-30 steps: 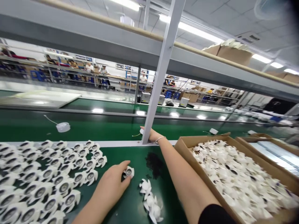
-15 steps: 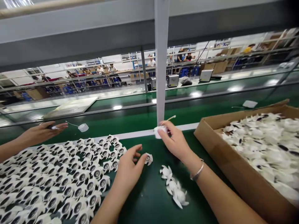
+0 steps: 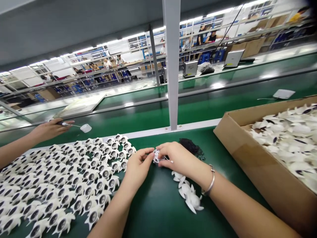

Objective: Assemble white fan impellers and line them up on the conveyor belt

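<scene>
In front of me, both hands meet around a small white round part with spokes and a thin wire (image 3: 156, 156). My right hand (image 3: 179, 158) pinches this wired part from the right, the wire poking out below the fingers. My left hand (image 3: 139, 165) closes thumb and fingertips at its left side, where a white fan wheel was held a moment ago; the fingers and the wired part now mostly hide that wheel. Several loose white fan wheels (image 3: 189, 193) lie just below my right hand. A pile of small black pieces (image 3: 190, 147) sits behind it.
Rows of white fan wheels with dark centres (image 3: 81, 188) cover the green surface at left. A cardboard box (image 3: 262, 165) full of fan blades stands at right. A white post (image 3: 172, 66) rises ahead. Another person's hand (image 3: 51, 130) holds a dark tool near a wired white part (image 3: 86, 128).
My right hand has come down and left with the wired part to meet my left hand. The black pile has come into view. The camera view has tilted downward.
</scene>
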`<state>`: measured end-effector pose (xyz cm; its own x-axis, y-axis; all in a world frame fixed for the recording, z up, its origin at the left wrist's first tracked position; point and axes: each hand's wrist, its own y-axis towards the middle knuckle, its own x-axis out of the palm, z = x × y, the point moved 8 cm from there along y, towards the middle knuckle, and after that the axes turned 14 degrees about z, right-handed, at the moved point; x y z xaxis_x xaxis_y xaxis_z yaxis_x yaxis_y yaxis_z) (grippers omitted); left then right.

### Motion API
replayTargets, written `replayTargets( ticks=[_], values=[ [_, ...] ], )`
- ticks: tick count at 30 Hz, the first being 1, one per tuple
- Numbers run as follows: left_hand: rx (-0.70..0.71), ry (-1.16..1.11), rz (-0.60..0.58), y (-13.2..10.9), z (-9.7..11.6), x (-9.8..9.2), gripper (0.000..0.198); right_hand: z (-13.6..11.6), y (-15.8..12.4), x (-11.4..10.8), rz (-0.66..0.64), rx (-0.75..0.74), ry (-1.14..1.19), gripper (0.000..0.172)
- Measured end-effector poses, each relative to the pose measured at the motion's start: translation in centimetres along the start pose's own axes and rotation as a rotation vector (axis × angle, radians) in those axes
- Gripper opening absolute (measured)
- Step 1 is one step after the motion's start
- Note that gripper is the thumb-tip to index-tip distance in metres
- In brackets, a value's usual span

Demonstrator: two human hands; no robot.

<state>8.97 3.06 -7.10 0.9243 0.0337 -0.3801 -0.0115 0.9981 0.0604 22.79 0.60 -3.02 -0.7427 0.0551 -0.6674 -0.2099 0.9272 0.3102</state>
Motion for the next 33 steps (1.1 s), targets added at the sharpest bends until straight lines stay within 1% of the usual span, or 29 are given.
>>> replayTargets(
  ticks=[3, 5, 7, 9, 10, 11, 12, 13, 14, 15, 16, 17, 18, 19, 20, 21, 23, 25, 27, 30, 33],
  values=[
    [-0.062, -0.027, -0.042, 0.2, -0.8, 0.5, 0.036, 0.3, 0.3, 0.2, -0.009, 0.043, -0.014, 0.009],
    [-0.027, -0.003, -0.018, 0.2, -0.6, 0.4, 0.037, 0.4, 0.3, -0.1, 0.002, 0.053, -0.036, 0.009],
    [0.061, 0.058, 0.058, 0.1, 0.2, -0.1, 0.037, 0.3, 0.0, -0.2, -0.014, -0.007, -0.023, 0.008],
    [0.199, 0.089, 0.146, -0.4, 1.7, -0.7, 0.034, 0.1, -0.4, 0.1, -0.073, -0.109, 0.022, 0.005],
    [0.286, 0.086, 0.172, -0.8, 2.7, -0.9, 0.032, 0.2, -0.4, 0.0, -0.072, -0.146, 0.028, 0.007],
    [0.384, 0.073, 0.178, -1.4, 3.7, -1.0, 0.029, 0.5, -0.3, -0.3, -0.026, -0.161, 0.012, 0.016],
    [0.491, 0.055, 0.161, -2.0, 4.8, -0.9, 0.025, 1.1, 0.0, -0.9, 0.065, -0.152, -0.025, 0.031],
    [0.592, 0.045, 0.116, -2.8, 5.7, -0.6, 0.023, 1.8, 0.3, -1.9, 0.186, -0.125, -0.073, 0.048],
    [0.677, 0.046, 0.043, -3.5, 6.5, -0.1, 0.024, 2.5, 0.6, -3.2, 0.318, -0.088, -0.119, 0.063],
    [0.74, 0.059, -0.054, -4.2, 7.0, 0.6, 0.026, 3.1, 0.6, -4.4, 0.426, -0.043, -0.151, 0.069],
    [0.782, 0.079, -0.165, -4.9, 7.3, 1.5, 0.03, 3.8, 0.7, -5.4, 0.48, 0.01, -0.167, 0.065],
    [0.805, 0.107, -0.282, -5.6, 7.3, 2.4, 0.035, 4.4, 0.7, -6.1, 0.477, 0.067, -0.174, 0.052],
    [0.813, 0.141, -0.393, -6.1, 7.1, 3.2, 0.041, 5.0, 0.7, -6.5, 0.421, 0.122, -0.179, 0.036],
    [0.814, 0.176, -0.489, -6.6, 6.8, 4.0, 0.045, 5.5, 0.6, -6.5, 0.327, 0.171, -0.186, 0.021],
    [0.809, 0.208, -0.565, -7.0, 6.5, 4.6, 0.048, 5.7, 0.4, -6.4, 0.216, 0.207, -0.195, 0.015],
    [0.796, 0.234, -0.616, -7.2, 6.1, 5.0, 0.047, 5.8, 0.1, -6.1, 0.107, 0.23, -0.206, 0.016],
    [0.751, 0.268, -0.649, -7.0, 5.4, 5.4, 0.042, 5.8, -0.7, -5.5, -0.064, 0.268, -0.224, 0.018],
    [0.702, 0.285, -0.622, -6.5, 5.0, 5.3, 0.035, 5.7, -1.4, -4.8, -0.178, 0.296, -0.23, 0.019],
    [0.657, 0.298, -0.579, -5.9, 4.7, 4.9, 0.034, 5.3, -1.8, -4.0, -0.244, 0.269, -0.244, 0.02],
    [0.571, 0.33, -0.49, -5.0, 4.3, 4.3, 0.039, 4.8, -1.9, -3.3, -0.236, 0.193, -0.308, 0.022],
    [0.431, 0.372, -0.351, -3.6, 3.4, 3.5, 0.042, 4.4, -1.8, -2.8, -0.194, 0.173, -0.385, 0.025]
  ],
)
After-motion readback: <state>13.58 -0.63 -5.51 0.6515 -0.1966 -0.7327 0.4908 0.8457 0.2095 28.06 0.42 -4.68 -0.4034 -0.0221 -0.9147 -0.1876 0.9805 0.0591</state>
